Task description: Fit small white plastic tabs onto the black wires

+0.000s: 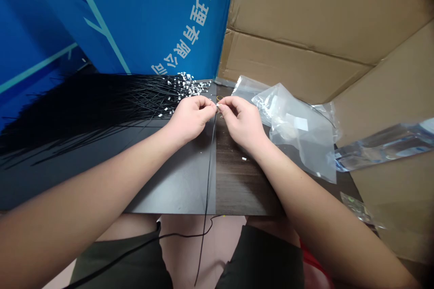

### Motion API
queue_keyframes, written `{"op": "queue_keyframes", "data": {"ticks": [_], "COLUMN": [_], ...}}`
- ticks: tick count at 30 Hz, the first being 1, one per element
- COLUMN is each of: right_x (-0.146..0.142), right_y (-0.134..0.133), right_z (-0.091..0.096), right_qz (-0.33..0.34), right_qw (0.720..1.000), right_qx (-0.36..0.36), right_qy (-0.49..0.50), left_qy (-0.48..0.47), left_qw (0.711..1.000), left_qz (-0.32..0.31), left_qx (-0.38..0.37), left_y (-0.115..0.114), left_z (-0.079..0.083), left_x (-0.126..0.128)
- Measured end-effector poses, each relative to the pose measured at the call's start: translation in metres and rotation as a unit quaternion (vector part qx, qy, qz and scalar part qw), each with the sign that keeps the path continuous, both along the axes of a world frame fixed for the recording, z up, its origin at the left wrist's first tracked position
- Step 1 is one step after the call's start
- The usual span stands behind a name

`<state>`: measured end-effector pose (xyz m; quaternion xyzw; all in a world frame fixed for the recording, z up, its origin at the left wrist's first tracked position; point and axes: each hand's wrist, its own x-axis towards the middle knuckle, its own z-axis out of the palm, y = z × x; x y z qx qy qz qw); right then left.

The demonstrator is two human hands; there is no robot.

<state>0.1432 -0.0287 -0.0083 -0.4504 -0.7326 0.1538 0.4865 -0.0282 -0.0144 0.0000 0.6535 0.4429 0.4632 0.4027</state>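
Note:
Over the seam of the table my two hands meet, fingertips almost touching. My left hand [191, 118] is closed in a pinch at the upper end of a thin black wire [209, 162], which hangs down past the table's front edge. Between the thumb and forefinger of my right hand [243, 121] is a tiny whitish piece [218, 106] at that same end; its exact shape is mostly covered by the fingers. Beside my left hand lies a large bundle of black wires [91, 104] with small white connectors [186, 83] on their ends.
Clear plastic bags [291, 126] lie right of my right hand, before a cardboard wall [291, 9]. A blue printed panel [152, 13] stands behind the bundle. A small white bit [244, 159] rests on the brown tabletop [244, 189]. A black cable [135, 249] crosses my lap.

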Motion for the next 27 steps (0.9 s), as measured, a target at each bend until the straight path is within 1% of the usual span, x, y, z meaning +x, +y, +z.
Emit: {"op": "queue_keyframes", "data": {"ticks": [5,9,16,27], "right_x": [-0.0021,-0.0017,0.0015,-0.0017], "right_y": [-0.0001,0.0007,0.0022,0.0016], "right_z": [-0.0010,-0.0019,-0.0044,-0.0045], "right_qz": [-0.008,-0.011,-0.015,-0.010], "right_qw": [1.000,1.000,0.999,0.999], "right_qx": [0.006,0.013,0.000,-0.012], "right_qy": [-0.008,0.007,0.028,0.032], "left_qy": [-0.015,-0.012,0.005,-0.014], "left_qw": [1.000,1.000,1.000,1.000], "left_qz": [0.012,0.006,-0.009,-0.007], "left_qx": [-0.002,-0.001,-0.007,-0.001], "left_y": [-0.0003,0.0000,0.0015,0.0002], "left_z": [-0.0020,-0.0012,-0.0027,-0.0028], "left_x": [0.0010,0.0011,-0.0003,0.0019]}}
